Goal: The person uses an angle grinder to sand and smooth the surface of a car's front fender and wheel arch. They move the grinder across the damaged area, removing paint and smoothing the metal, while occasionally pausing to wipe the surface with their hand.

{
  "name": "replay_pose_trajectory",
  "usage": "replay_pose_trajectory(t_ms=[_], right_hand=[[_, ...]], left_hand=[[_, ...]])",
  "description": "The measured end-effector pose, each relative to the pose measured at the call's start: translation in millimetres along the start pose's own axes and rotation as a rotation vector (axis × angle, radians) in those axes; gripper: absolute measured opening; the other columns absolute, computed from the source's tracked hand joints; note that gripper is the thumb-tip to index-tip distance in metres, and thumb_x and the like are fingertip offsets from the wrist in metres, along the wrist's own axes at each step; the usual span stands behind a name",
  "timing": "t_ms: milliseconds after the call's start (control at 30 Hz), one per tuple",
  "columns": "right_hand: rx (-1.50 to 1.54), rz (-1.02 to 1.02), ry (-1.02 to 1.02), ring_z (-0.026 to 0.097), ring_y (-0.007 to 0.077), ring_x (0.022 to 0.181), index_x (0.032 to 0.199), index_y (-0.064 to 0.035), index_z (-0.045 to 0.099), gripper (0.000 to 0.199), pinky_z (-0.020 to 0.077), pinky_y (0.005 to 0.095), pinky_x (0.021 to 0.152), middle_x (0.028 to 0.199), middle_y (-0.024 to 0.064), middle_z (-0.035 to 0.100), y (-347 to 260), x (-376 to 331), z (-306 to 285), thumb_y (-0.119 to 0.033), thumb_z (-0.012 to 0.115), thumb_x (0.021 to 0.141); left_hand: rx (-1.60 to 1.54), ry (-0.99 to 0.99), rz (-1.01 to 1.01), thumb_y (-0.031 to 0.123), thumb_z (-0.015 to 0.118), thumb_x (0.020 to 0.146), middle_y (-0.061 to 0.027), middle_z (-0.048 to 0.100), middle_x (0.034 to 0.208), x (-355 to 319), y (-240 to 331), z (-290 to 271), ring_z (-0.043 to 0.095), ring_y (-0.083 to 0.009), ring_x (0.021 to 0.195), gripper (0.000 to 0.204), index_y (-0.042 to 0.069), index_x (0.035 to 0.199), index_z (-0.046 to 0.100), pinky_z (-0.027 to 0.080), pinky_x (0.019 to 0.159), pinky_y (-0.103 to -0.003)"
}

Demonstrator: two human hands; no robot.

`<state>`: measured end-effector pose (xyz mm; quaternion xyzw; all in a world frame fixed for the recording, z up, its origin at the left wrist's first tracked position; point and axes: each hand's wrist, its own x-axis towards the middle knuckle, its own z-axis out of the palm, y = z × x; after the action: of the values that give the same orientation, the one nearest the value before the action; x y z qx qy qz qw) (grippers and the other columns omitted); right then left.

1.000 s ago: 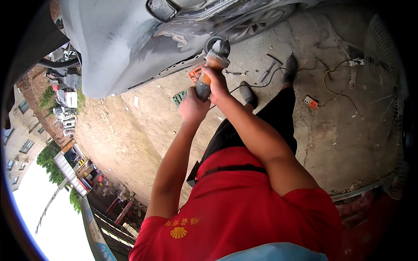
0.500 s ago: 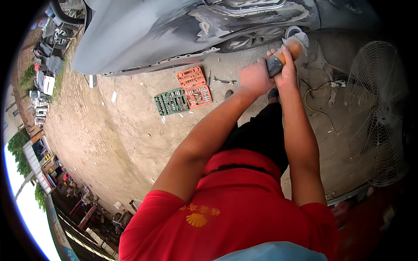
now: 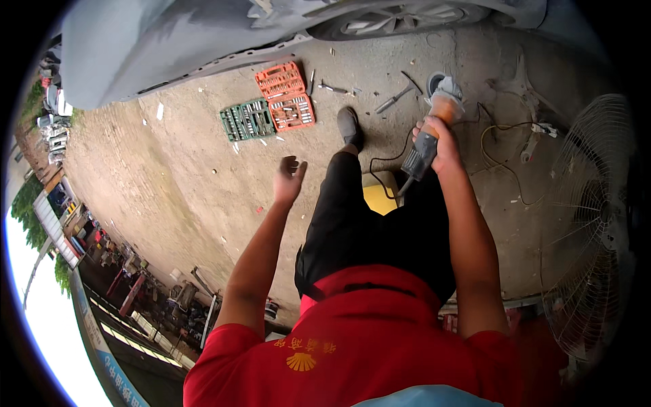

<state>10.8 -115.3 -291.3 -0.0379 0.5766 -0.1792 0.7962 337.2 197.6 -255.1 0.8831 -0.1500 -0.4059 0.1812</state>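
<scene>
My right hand is wrapped round the body of an orange and dark grey angle grinder. The grinder's head and pale guard point away from me, over the floor near the car, and its cord hangs from the rear end. Off to the left, my left hand is away from the grinder, over bare ground. Its fingers are loosely bent with the thumb apart, and nothing is in it. On the floor beyond the grinder lie a hammer and several small hand tools.
Across the far side stands a grey, partly sanded car with a wheel. An orange socket set case and a green one lie spread on the floor. A yellow container is between my legs. At right stands a large wire-cage fan.
My left hand has let go of the grinder and moved left and nearer to me. My right hand has drawn the grinder back from the car. The view has shifted, showing the hammer.
</scene>
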Motion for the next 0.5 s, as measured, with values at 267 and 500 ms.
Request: replay_pose_trajectory(t_ms=[267,500], right_hand=[[-0.264,0.075,0.136,0.078,0.0284,0.093,0.121,-0.0049,0.067,0.042,0.0634,0.0424,0.081,0.104,0.0120,0.075,-19,130,-76,-0.028,0.086,0.092],[-0.457,0.017,0.220,0.075,0.0272,0.088,0.120,-0.0034,0.063,0.042,0.0638,0.0415,0.081,0.100,0.0125,0.073,-28,220,-79,-0.029,0.083,0.095]], left_hand=[[0.483,-0.329,-0.364,0.049,0.086,0.086,-0.0200,0.074,0.133,-15,-231,136,0.069,-0.0400,0.127,0.069,0.002,0.133,0.069,0.056,0.107,-0.050],[0.404,-0.391,-0.322,0.044,0.084,0.087,-0.0189,0.074,0.134,43,-295,286,0.069,-0.0378,0.127,0.064,0.002,0.133,0.070,0.056,0.107,-0.049]])
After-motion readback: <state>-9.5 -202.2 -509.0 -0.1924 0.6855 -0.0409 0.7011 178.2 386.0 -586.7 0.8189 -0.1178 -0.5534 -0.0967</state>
